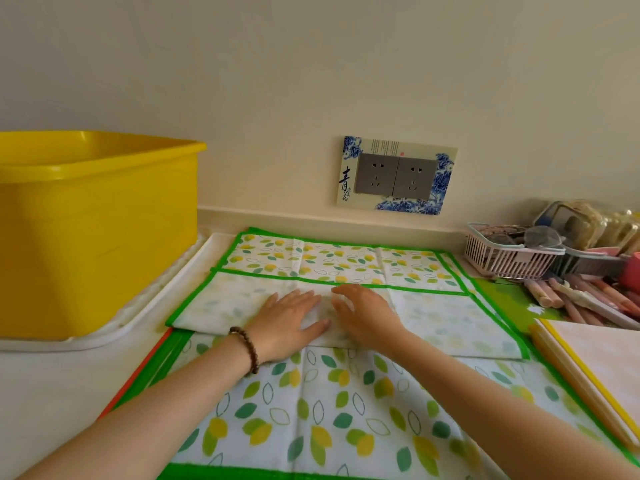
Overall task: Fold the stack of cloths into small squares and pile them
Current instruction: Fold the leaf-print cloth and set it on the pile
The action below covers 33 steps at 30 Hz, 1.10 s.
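A stack of leaf-printed cloths (332, 403) with green borders lies flat on the counter. The top cloth (450, 323) is folded in half into a long band, pale reverse side up, across the middle of the stack. My left hand (291, 323), with a bead bracelet at the wrist, lies flat on the band's centre with fingers straight. Just to its right, my right hand (363, 315) presses the same band with spread fingers. Both hands hold nothing.
A large yellow plastic tub (93, 230) stands on a white tray (145, 306) at the left. A wall socket (396, 176) sits behind the cloths. At the right are a white basket (509, 258), rolled sticks (581, 299) and a yellow-edged board (609, 362).
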{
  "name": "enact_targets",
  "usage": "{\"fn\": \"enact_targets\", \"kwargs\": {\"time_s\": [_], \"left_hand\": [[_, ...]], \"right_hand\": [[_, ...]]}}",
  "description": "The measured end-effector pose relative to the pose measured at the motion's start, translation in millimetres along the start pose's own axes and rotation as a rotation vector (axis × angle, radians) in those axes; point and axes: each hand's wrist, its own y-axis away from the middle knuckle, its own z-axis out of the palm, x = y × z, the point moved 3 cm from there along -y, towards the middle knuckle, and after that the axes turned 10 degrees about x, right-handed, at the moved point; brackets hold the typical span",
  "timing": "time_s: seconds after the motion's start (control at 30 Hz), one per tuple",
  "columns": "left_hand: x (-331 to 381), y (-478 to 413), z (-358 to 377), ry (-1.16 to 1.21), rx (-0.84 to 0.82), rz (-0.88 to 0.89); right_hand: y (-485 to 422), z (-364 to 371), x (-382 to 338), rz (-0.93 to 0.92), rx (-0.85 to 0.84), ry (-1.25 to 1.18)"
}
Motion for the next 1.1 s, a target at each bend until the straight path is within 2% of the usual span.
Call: {"fn": "enact_targets", "kwargs": {"time_s": [0.4, 0.63, 0.93, 1.1], "left_hand": [[-4.6, -1.0, 8.5, -0.076, -0.027, 0.002], [-7.0, 0.9, 8.5, -0.073, -0.06, 0.022], [-9.8, -0.2, 10.2, -0.029, -0.066, 0.042], [-8.1, 0.7, 8.5, -0.039, -0.079, 0.039]], "right_hand": [[13.6, 19.5, 8.1, -0.01, -0.127, 0.104], [24.0, -2.0, 48.4, 0.094, -0.134, 0.182], [49.1, -55.5, 140.8, 0.319, -0.137, 0.317], [52.4, -61.4, 146.2, 0.333, -0.147, 0.321]]}}
